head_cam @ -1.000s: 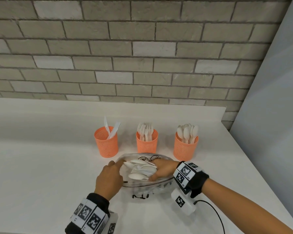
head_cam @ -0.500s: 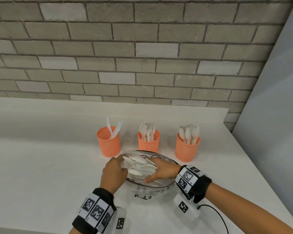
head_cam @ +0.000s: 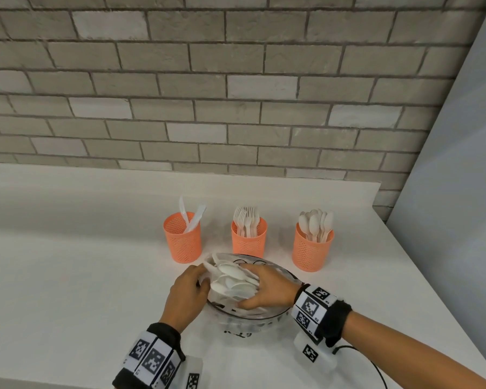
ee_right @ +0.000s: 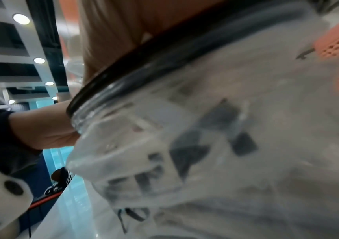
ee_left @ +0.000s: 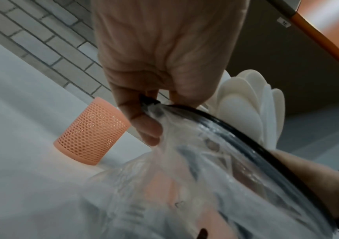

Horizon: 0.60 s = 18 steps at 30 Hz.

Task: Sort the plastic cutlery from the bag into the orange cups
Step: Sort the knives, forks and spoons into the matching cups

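A clear plastic bag (head_cam: 247, 318) with a black rim lies on the white counter in front of three orange mesh cups. My left hand (head_cam: 188, 293) pinches the bag's rim (ee_left: 187, 110) at its left side. My right hand (head_cam: 267, 290) is inside the bag's mouth and grips a bunch of white plastic spoons (head_cam: 232, 282), whose bowls fan out to the left (ee_left: 250, 105). The left cup (head_cam: 182, 238) holds two knives, the middle cup (head_cam: 249, 237) forks, the right cup (head_cam: 312, 248) spoons.
A grey brick wall runs behind the counter and a pale wall stands on the right. The counter's right edge passes just beyond the right cup. A black cable (head_cam: 373, 366) trails from my right wrist over the counter.
My right hand has gathered the spoons and lifted them higher out of the bag's mouth. My left hand has slid in along the rim and now pinches it.
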Tool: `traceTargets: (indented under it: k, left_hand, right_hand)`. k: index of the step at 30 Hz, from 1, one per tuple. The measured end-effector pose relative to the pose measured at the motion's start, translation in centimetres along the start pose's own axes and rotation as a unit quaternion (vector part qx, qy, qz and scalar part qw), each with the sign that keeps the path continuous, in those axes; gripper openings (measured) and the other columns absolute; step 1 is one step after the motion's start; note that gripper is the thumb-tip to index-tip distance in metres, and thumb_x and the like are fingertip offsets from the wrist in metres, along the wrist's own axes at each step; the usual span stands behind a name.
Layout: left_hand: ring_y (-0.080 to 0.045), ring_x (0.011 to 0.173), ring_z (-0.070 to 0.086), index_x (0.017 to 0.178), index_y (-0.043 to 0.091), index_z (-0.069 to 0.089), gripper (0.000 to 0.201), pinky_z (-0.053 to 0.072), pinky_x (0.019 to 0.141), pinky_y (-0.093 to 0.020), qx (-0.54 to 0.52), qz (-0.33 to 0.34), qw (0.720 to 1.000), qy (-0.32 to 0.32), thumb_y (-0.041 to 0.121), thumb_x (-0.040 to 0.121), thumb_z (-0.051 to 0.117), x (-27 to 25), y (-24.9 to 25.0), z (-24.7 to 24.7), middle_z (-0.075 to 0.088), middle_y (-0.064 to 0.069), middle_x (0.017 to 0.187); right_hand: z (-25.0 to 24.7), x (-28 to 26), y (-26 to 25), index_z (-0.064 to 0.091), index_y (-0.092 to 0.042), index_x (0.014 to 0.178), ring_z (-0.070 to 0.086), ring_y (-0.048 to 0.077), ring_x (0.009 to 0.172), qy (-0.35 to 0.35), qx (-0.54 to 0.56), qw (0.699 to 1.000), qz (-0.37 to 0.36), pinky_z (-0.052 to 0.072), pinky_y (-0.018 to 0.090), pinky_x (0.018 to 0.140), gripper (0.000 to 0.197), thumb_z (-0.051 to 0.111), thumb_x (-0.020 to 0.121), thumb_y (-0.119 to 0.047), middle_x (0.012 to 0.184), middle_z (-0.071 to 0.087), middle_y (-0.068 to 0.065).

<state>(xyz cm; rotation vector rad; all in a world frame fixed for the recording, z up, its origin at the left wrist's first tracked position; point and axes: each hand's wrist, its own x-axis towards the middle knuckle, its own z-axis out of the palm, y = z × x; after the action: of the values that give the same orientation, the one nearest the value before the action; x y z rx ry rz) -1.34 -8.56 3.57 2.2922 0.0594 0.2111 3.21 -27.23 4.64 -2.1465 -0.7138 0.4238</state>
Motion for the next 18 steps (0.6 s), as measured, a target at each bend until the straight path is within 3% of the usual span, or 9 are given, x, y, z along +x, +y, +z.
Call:
traceTargets:
  k: [4, 6, 8, 11, 14, 15, 18]
  left_hand:
    - [-0.015, 0.079, 0.048, 0.123, 0.017, 0.057, 0.034, 0.036, 0.067, -0.022, 0.057, 0.056, 0.997, -0.001, 0.008, 0.093, 0.045, 0.0, 0.1, 0.4, 0.052, 0.002, 0.094]
    - [-0.016, 0.08, 0.049, 0.126, 0.018, 0.053, 0.035, 0.035, 0.066, -0.023, 0.081, 0.054, 0.995, -0.009, 0.01, 0.093, 0.045, 0.0, 0.2, 0.4, 0.055, 0.0, 0.098]
    - [-0.019, 0.089, 0.055, 0.127, 0.022, 0.053, 0.035, 0.041, 0.074, -0.026, 0.078, 0.047, 0.996, -0.015, 0.014, 0.093, 0.046, -0.1, -0.1, 0.3, 0.06, -0.004, 0.111]
    - [-0.021, 0.102, 0.056, 0.106, 0.024, 0.067, 0.028, 0.046, 0.083, -0.028, 0.058, 0.087, 0.993, 0.058, 0.029, 0.089, 0.046, 0.1, -0.1, 0.1, 0.062, -0.005, 0.114]
    - [0.001, 0.092, 0.057, 0.092, 0.03, 0.062, 0.017, 0.043, 0.079, -0.01, -0.092, 0.115, 0.973, 0.175, 0.02, 0.091, 0.049, 0.1, 2.5, -0.3, 0.062, 0.004, 0.1]
    - [0.003, 0.09, 0.057, 0.092, 0.031, 0.06, 0.019, 0.045, 0.079, -0.011, -0.16, 0.098, 0.966, 0.179, 0.015, 0.094, 0.05, 0.0, 3.8, -0.5, 0.062, 0.006, 0.098]
    - [-0.01, 0.093, 0.062, 0.103, 0.018, 0.059, 0.02, 0.05, 0.08, -0.024, -0.374, -0.019, 0.924, 0.081, 0.017, 0.099, 0.039, 0.3, 6.9, 0.1, 0.065, 0.001, 0.097]
  right_hand:
    - [-0.3, 0.2, -0.8, 0.051, -0.018, 0.123, 0.056, -0.016, 0.086, 0.04, 0.07, 0.996, -0.028, 0.039, 0.003, 0.077, 0.059, 0.079, 0.072, -0.016, 0.097, 0.059, -0.022]
    - [-0.4, 0.4, -1.2, 0.052, -0.016, 0.12, 0.061, -0.007, 0.079, 0.051, 0.134, 0.989, -0.026, 0.047, 0.014, 0.075, 0.053, 0.078, 0.073, -0.013, 0.095, 0.063, -0.012]
    - [-0.7, 0.7, -1.7, 0.055, -0.011, 0.108, 0.064, 0.006, 0.061, 0.077, 0.205, 0.975, -0.029, 0.054, 0.023, 0.062, 0.036, 0.074, 0.077, -0.008, 0.082, 0.065, 0.002]
    - [-2.1, 1.6, -2.8, 0.058, -0.004, 0.096, 0.06, 0.011, 0.049, 0.155, 0.323, 0.934, -0.009, 0.053, 0.023, 0.053, 0.017, 0.067, 0.082, -0.006, 0.066, 0.062, 0.007]
    - [-3.9, 2.2, -4.0, 0.059, -0.004, 0.087, 0.057, 0.011, 0.046, 0.208, 0.431, 0.878, -0.017, 0.052, 0.023, 0.05, 0.006, 0.061, 0.087, -0.01, 0.055, 0.06, 0.001]
    - [-4.4, 2.4, -4.4, 0.059, -0.004, 0.086, 0.057, 0.012, 0.046, 0.225, 0.45, 0.864, -0.022, 0.051, 0.022, 0.049, 0.007, 0.06, 0.088, -0.01, 0.054, 0.06, 0.001]
    - [-5.7, 2.7, -5.3, 0.06, -0.003, 0.084, 0.059, 0.013, 0.048, 0.28, 0.45, 0.847, -0.039, 0.052, 0.024, 0.052, 0.01, 0.064, 0.085, -0.012, 0.062, 0.063, 0.005]
